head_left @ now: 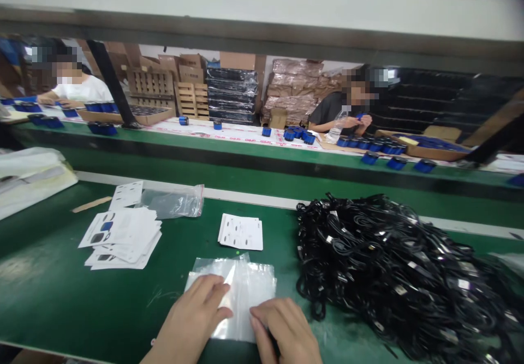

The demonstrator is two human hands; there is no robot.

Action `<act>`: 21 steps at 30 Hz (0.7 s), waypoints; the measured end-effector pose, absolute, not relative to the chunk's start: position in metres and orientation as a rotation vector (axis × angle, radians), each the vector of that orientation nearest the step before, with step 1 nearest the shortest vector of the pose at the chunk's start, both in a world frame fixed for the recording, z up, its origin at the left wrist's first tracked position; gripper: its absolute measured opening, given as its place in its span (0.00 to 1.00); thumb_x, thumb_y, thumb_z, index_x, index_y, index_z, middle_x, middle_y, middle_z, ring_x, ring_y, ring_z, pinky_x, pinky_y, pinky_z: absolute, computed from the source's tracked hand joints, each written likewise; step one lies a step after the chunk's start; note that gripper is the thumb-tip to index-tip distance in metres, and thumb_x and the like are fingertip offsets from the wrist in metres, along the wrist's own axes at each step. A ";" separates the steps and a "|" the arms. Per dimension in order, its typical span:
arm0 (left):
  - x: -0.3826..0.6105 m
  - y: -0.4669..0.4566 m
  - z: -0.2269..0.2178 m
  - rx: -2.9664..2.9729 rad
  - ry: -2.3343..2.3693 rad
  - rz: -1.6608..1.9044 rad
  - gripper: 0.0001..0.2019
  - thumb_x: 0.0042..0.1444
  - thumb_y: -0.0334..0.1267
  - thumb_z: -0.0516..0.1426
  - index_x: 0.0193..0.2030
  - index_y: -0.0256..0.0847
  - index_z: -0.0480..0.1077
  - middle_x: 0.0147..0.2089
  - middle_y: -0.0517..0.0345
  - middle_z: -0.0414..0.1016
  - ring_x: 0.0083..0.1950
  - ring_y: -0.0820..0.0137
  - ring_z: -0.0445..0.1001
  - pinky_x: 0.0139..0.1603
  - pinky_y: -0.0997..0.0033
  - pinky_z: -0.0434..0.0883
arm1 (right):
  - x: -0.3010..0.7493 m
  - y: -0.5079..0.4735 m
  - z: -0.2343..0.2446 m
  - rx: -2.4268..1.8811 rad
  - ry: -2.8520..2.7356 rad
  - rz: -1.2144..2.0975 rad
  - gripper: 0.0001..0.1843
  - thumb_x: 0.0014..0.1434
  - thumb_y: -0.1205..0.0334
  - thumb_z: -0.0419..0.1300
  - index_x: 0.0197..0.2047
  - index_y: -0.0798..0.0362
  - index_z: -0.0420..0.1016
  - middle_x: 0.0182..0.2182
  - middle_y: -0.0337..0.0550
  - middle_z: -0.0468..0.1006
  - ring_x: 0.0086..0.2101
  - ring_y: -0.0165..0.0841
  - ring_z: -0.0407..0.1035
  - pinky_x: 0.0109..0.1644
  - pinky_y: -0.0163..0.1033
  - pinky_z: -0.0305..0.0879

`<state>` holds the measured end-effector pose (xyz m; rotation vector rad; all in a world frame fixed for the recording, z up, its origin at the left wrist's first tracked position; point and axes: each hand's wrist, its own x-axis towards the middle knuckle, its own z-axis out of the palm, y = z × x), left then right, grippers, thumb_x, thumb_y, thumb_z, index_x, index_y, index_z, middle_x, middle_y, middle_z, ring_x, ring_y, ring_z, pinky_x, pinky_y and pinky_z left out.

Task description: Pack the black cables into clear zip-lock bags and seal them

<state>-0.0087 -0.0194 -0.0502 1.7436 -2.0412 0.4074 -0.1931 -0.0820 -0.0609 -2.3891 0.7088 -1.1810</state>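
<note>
Bags [241, 296], clear, stacked flat on bench [53, 298], below cards [241, 232]. Left hand [194, 310] resting on them, thumb and fingers apart. Right hand [289, 327] at their right side; cannot tell whether pinching. Cables [380, 266] heaped right.

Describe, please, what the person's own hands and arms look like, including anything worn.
The left hand and right hand are both bare, with no gloves, rings or markings visible. No sleeve shows either; the arms are mostly out of frame.
</note>
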 end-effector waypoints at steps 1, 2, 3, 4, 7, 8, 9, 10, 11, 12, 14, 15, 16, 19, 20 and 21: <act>-0.010 -0.019 -0.050 1.693 -2.070 0.491 0.12 0.61 0.27 0.47 0.40 0.34 0.71 0.37 0.48 0.77 0.37 0.63 0.76 0.33 0.69 0.74 | -0.193 -0.082 -0.061 -2.411 0.702 -1.136 0.08 0.60 0.73 0.54 0.38 0.51 0.70 0.29 0.40 0.73 0.29 0.33 0.65 0.33 0.37 0.61; -0.012 -0.020 -0.050 1.655 -2.094 0.559 0.16 0.60 0.23 0.43 0.40 0.33 0.72 0.38 0.47 0.78 0.37 0.62 0.77 0.34 0.68 0.74 | -0.192 -0.083 -0.062 -2.430 0.691 -1.095 0.08 0.60 0.72 0.54 0.38 0.51 0.69 0.29 0.40 0.74 0.29 0.34 0.66 0.33 0.37 0.62; -0.013 -0.020 -0.048 1.633 -2.111 0.604 0.19 0.58 0.19 0.41 0.40 0.32 0.72 0.39 0.46 0.78 0.38 0.62 0.77 0.35 0.68 0.74 | -0.191 -0.083 -0.063 -2.438 0.675 -1.063 0.08 0.60 0.72 0.54 0.39 0.51 0.69 0.30 0.40 0.74 0.30 0.33 0.66 0.34 0.37 0.63; -0.013 -0.021 -0.045 1.624 -2.124 0.623 0.20 0.57 0.17 0.40 0.39 0.33 0.72 0.39 0.47 0.79 0.38 0.62 0.77 0.34 0.69 0.74 | -0.189 -0.083 -0.064 -2.434 0.654 -1.037 0.09 0.59 0.73 0.53 0.41 0.51 0.69 0.31 0.41 0.74 0.31 0.33 0.67 0.35 0.36 0.64; -0.011 -0.022 -0.037 1.623 -2.125 0.582 0.17 0.59 0.20 0.42 0.35 0.35 0.71 0.33 0.52 0.78 0.33 0.66 0.77 0.28 0.73 0.73 | -0.184 -0.086 -0.063 -2.356 0.615 -0.953 0.11 0.60 0.75 0.51 0.42 0.52 0.69 0.35 0.43 0.74 0.36 0.33 0.68 0.39 0.34 0.65; -0.009 -0.021 -0.035 1.625 -2.108 0.560 0.16 0.61 0.22 0.43 0.36 0.35 0.70 0.32 0.54 0.77 0.32 0.67 0.76 0.27 0.74 0.72 | -0.183 -0.087 -0.061 -2.324 0.617 -0.931 0.11 0.60 0.75 0.51 0.41 0.52 0.69 0.35 0.42 0.74 0.36 0.32 0.68 0.39 0.34 0.65; -0.008 -0.019 -0.035 1.624 -2.091 0.544 0.14 0.62 0.24 0.43 0.40 0.35 0.69 0.32 0.54 0.76 0.31 0.68 0.76 0.26 0.74 0.71 | -0.182 -0.088 -0.059 -2.290 0.635 -0.935 0.11 0.60 0.75 0.50 0.39 0.52 0.69 0.34 0.41 0.73 0.36 0.32 0.68 0.39 0.33 0.65; -0.007 -0.017 -0.036 1.629 -2.069 0.514 0.13 0.63 0.25 0.44 0.43 0.35 0.69 0.32 0.55 0.76 0.32 0.69 0.76 0.26 0.73 0.71 | -0.182 -0.088 -0.056 -2.253 0.670 -0.971 0.10 0.61 0.74 0.50 0.38 0.51 0.68 0.33 0.41 0.73 0.35 0.31 0.68 0.39 0.33 0.64; -0.007 -0.015 -0.038 1.639 -2.043 0.472 0.13 0.63 0.26 0.45 0.46 0.36 0.68 0.33 0.56 0.75 0.32 0.69 0.75 0.27 0.73 0.70 | -0.182 -0.088 -0.053 -2.214 0.717 -1.037 0.09 0.62 0.73 0.50 0.38 0.51 0.68 0.32 0.40 0.72 0.34 0.31 0.68 0.38 0.33 0.64; -0.007 -0.012 -0.041 1.653 -2.016 0.420 0.12 0.62 0.26 0.46 0.46 0.38 0.67 0.32 0.57 0.74 0.32 0.69 0.74 0.27 0.73 0.70 | -0.183 -0.089 -0.051 -2.178 0.767 -1.119 0.08 0.62 0.72 0.50 0.39 0.51 0.67 0.32 0.40 0.71 0.34 0.31 0.68 0.38 0.33 0.64; -0.009 -0.008 -0.047 1.672 -1.974 0.313 0.10 0.61 0.26 0.49 0.40 0.41 0.68 0.30 0.61 0.72 0.30 0.70 0.73 0.26 0.74 0.68 | -0.184 -0.088 -0.048 -2.134 0.835 -1.272 0.07 0.62 0.71 0.51 0.41 0.51 0.66 0.36 0.42 0.71 0.37 0.32 0.67 0.41 0.35 0.63; -0.011 -0.006 -0.050 1.672 -1.960 0.267 0.09 0.61 0.26 0.49 0.37 0.42 0.68 0.28 0.62 0.71 0.28 0.71 0.72 0.26 0.74 0.67 | -0.185 -0.088 -0.048 -2.143 0.826 -1.320 0.08 0.61 0.72 0.52 0.41 0.51 0.66 0.38 0.44 0.71 0.40 0.33 0.67 0.44 0.36 0.63; -0.012 -0.006 -0.052 1.667 -1.948 0.236 0.09 0.62 0.28 0.50 0.35 0.42 0.68 0.27 0.63 0.70 0.27 0.72 0.72 0.25 0.75 0.67 | -0.186 -0.088 -0.049 -2.180 0.772 -1.331 0.09 0.60 0.73 0.52 0.42 0.51 0.66 0.40 0.45 0.71 0.41 0.33 0.67 0.46 0.37 0.62; -0.014 -0.006 -0.054 1.644 -1.920 0.183 0.07 0.63 0.32 0.50 0.39 0.43 0.69 0.28 0.64 0.72 0.27 0.75 0.73 0.26 0.78 0.68 | -0.188 -0.088 -0.055 -2.287 0.605 -1.173 0.09 0.59 0.75 0.54 0.41 0.52 0.67 0.36 0.42 0.73 0.37 0.32 0.68 0.42 0.34 0.64; -0.015 -0.006 -0.054 1.644 -1.895 0.155 0.07 0.64 0.32 0.50 0.41 0.42 0.68 0.30 0.63 0.73 0.29 0.75 0.74 0.28 0.80 0.69 | -0.189 -0.088 -0.057 -2.288 0.587 -1.079 0.08 0.59 0.74 0.54 0.40 0.53 0.67 0.33 0.41 0.73 0.35 0.31 0.69 0.39 0.33 0.64; -0.015 -0.006 -0.053 1.644 -1.864 0.124 0.07 0.64 0.32 0.49 0.43 0.42 0.68 0.32 0.63 0.74 0.31 0.76 0.75 0.31 0.81 0.70 | -0.190 -0.088 -0.058 -2.267 0.602 -0.997 0.07 0.59 0.73 0.54 0.39 0.53 0.68 0.31 0.40 0.73 0.34 0.30 0.69 0.38 0.32 0.64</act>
